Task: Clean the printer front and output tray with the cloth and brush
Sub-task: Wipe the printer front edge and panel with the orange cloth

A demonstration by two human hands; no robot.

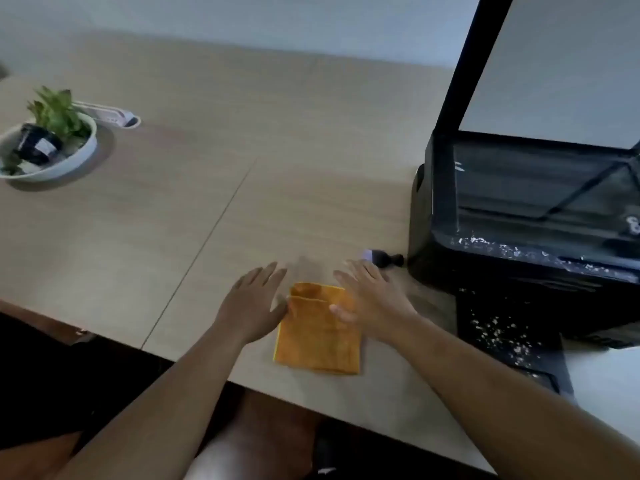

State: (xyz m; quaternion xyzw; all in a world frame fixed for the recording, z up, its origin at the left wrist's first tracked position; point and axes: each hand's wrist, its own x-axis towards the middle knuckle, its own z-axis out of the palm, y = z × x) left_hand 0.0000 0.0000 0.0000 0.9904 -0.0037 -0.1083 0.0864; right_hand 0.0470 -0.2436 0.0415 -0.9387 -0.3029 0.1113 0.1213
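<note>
Both grips spread flat, fingers extended, neither pinching anything: left hand (254,299) just beside the folded orange cloth (318,336), right hand (372,299) with its thumb overlapping the cloth's right edge, apparently poised to lift it. The brush (382,259) lies beyond the right fingertips on the surface (207,174), near the printer (519,220), whose output tray (505,336) carries white debris

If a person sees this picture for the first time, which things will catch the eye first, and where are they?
The folded orange cloth stands out first, lying near the front edge of the wooden table, with the open left hand and right hand at its two sides. Next comes the black printer at the right, whose front edge and output tray are sprinkled with white crumbs. A small brush lies just left of the printer.
</note>
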